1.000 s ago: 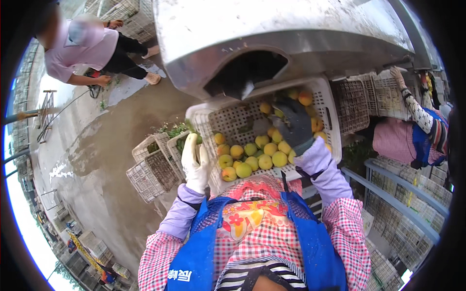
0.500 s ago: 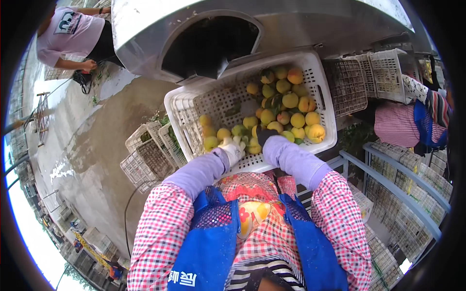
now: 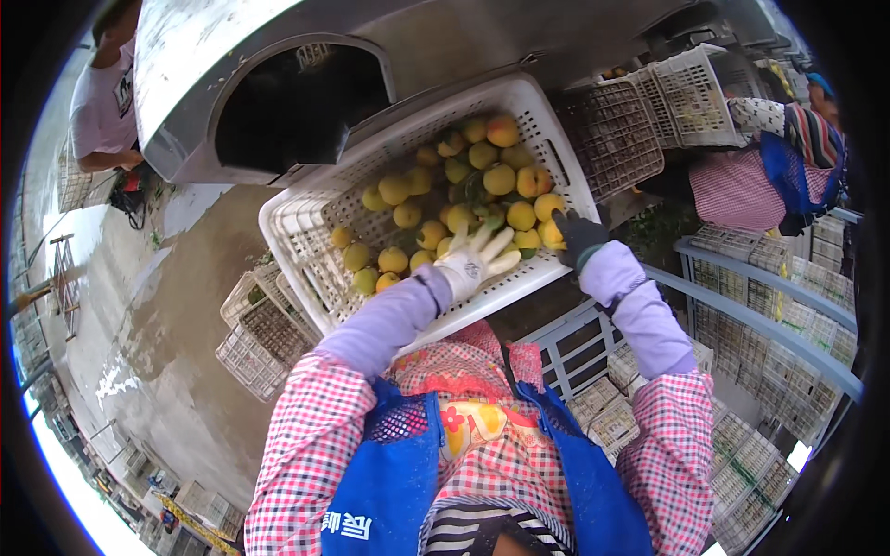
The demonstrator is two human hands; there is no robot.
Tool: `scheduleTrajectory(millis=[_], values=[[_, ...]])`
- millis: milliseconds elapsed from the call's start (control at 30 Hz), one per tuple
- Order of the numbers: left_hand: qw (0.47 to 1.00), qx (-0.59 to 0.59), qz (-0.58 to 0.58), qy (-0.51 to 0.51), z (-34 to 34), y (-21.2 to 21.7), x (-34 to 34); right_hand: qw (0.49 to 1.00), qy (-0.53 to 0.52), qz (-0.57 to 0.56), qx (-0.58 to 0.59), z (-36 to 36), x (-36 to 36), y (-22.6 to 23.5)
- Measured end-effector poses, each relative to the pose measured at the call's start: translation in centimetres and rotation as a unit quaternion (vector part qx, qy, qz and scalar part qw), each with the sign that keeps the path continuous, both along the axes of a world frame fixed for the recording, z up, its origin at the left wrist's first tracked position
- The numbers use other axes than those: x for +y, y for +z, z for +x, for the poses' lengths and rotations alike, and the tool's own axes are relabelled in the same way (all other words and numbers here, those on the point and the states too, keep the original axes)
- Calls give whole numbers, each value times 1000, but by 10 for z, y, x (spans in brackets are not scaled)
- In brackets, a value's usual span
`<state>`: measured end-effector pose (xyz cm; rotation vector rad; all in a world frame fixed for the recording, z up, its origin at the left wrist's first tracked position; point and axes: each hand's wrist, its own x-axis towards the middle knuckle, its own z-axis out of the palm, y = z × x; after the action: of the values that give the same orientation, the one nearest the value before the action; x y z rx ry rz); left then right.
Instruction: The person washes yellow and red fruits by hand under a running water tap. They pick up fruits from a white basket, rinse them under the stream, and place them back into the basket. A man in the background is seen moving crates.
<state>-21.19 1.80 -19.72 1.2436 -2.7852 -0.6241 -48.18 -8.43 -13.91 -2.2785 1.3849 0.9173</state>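
A white perforated plastic crate (image 3: 278, 222) lies in front of me, tilted in view, holding many yellow-green and orange-blushed peaches (image 3: 501, 179) with a few leaves. My left hand (image 3: 473, 266), in a pale glove, reaches over the crate's near side with fingers spread across the near peaches. I see nothing held in it. My right hand (image 3: 579, 238), in a dark glove, is at the crate's near right corner, its fingers bent over the rim beside an orange-yellow peach (image 3: 551, 233). The underside of its grip is hidden.
A metal machine with a dark opening (image 3: 301, 102) stands just beyond the crate. Stacked crates (image 3: 607, 130) sit to the right, near a blue-grey railing (image 3: 769, 338). More crates (image 3: 255, 343) stand on the left floor. One person (image 3: 107, 111) is far left, another (image 3: 742, 195) right.
My right hand has moved from among the peaches to the crate's right corner. My left hand's fingers have spread. The peaches lie more spread toward the left. The view has turned slightly.
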Motion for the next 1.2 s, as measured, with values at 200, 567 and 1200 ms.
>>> scheduleTrajectory(millis=[200, 567, 1200], values=[[992, -18, 103, -68, -5, -30, -31, 995, -100, 6, -7, 33, 9, -9], [653, 453, 364, 486, 21, 19, 17, 624, -420, 259, -606, 43, 56, 28], [362, 761, 212, 495, 138, 177, 81, 711, -1, -290, -641, 268, 41, 107]])
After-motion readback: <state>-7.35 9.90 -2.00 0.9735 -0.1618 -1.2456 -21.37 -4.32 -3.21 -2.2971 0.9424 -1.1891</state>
